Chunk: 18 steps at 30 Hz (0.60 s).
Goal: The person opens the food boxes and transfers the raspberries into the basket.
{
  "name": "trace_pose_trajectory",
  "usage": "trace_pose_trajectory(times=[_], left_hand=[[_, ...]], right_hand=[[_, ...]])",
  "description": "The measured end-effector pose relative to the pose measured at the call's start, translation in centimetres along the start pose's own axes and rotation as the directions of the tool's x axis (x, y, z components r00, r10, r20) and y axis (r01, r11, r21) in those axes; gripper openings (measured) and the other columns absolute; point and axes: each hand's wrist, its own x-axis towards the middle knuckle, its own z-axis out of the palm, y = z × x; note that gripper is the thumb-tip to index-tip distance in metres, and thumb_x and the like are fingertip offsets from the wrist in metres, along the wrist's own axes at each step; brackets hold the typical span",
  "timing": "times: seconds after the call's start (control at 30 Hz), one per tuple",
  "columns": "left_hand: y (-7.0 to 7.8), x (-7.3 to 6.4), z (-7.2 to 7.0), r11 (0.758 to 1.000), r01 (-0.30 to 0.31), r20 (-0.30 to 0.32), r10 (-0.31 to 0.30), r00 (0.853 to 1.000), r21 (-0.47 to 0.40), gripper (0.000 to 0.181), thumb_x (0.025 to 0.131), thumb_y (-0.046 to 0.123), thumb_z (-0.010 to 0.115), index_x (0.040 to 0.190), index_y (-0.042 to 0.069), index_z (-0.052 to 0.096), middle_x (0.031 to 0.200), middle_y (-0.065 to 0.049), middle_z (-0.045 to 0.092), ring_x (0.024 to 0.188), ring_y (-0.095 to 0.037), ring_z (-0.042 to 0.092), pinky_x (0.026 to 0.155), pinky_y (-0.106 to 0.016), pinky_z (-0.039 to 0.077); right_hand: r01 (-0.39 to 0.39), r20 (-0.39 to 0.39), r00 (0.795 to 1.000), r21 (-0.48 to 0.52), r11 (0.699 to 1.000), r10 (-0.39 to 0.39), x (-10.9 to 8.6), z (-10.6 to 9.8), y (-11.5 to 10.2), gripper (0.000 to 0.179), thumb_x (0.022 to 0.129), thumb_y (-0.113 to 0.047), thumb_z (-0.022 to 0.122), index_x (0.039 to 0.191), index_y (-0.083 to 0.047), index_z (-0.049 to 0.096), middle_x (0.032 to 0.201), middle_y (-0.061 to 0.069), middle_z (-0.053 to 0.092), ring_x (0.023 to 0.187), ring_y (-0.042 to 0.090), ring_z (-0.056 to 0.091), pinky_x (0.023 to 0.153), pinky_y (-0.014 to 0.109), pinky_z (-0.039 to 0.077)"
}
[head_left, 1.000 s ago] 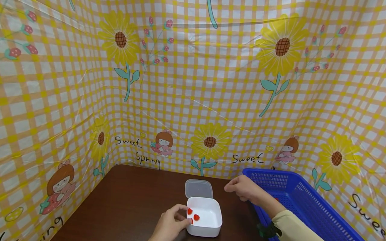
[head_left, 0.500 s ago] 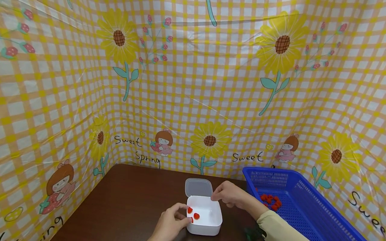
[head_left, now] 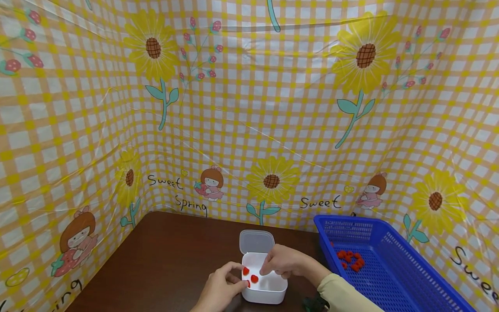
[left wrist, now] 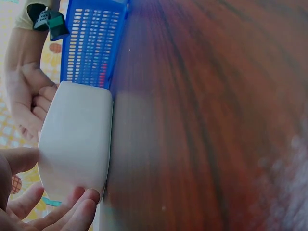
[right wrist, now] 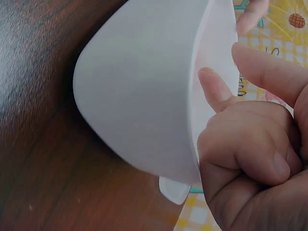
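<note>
A white box (head_left: 266,296) stands on the dark table with its translucent lid (head_left: 256,242) folded back. Three small red pieces (head_left: 254,278) show inside, near its left wall. My left hand (head_left: 221,284) grips the box's left side, thumb near the front corner and fingers farther back, as the left wrist view (left wrist: 53,207) of the hand also shows. Over the box is my right hand (head_left: 286,262), its index finger (right wrist: 214,86) pointing down inside. The thumb stands apart from that finger, the other fingers are curled, and I see nothing between them.
A blue plastic basket (head_left: 393,264) stands to the right, with several red pieces (head_left: 352,260) at its left side. Checked cloth (head_left: 234,130) with printed flowers hangs around the table (head_left: 175,251). A dark green object (head_left: 312,304) is at the right wrist.
My right hand has moved left and down from beside the basket to inside the box's opening. The red pieces in the basket came into sight. The left hand stays on the box.
</note>
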Motion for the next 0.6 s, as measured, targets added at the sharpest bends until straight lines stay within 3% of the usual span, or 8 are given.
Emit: trace_pose_trajectory(times=[0.17, 0.37, 0.6], left_hand=[[-0.2, 0.0, 0.0, 1.000, -0.019, -0.012, 0.019, 1.000, 0.004, 0.036, 0.084, 0.023, 0.080, 0.117, 0.016, 0.068, 0.077, 0.002, 0.068, 0.072, -0.014, 0.061, 0.060, -0.031, 0.047], [-0.4, 0.1, 0.2, 1.000, 0.002, -0.004, -0.002, 1.000, -0.014, 0.036, 0.084, 0.025, 0.081, 0.117, 0.018, 0.068, 0.077, 0.002, 0.068, 0.072, -0.015, 0.062, 0.061, -0.032, 0.048], [-0.4, -0.1, 0.0, 0.999, -0.047, -0.022, 0.047, 0.999, 0.016, 0.038, 0.083, 0.026, 0.081, 0.118, 0.017, 0.068, 0.077, 0.004, 0.069, 0.071, -0.011, 0.062, 0.060, -0.029, 0.047]], right_hand=[[0.007, 0.038, 0.999, -0.016, 1.000, -0.007, 0.7, 1.2, -0.1, 0.012, 0.084, -0.004, 0.074, 0.086, 0.007, 0.073, 0.050, -0.007, 0.028, 0.047, 0.007, 0.015, 0.044, 0.022, 0.017], [0.008, 0.067, 0.998, -0.066, 0.998, -0.003, 1.3, 2.6, -0.2, 0.014, 0.082, -0.002, 0.074, 0.071, 0.005, 0.068, 0.048, -0.008, 0.026, 0.046, 0.006, 0.014, 0.043, 0.024, 0.016], [0.024, 0.027, 0.999, -0.235, 0.972, -0.018, 1.5, 4.0, -0.4, 0.029, 0.079, -0.007, 0.073, 0.056, -0.010, 0.056, 0.046, -0.011, 0.025, 0.042, 0.003, 0.015, 0.040, 0.021, 0.016]])
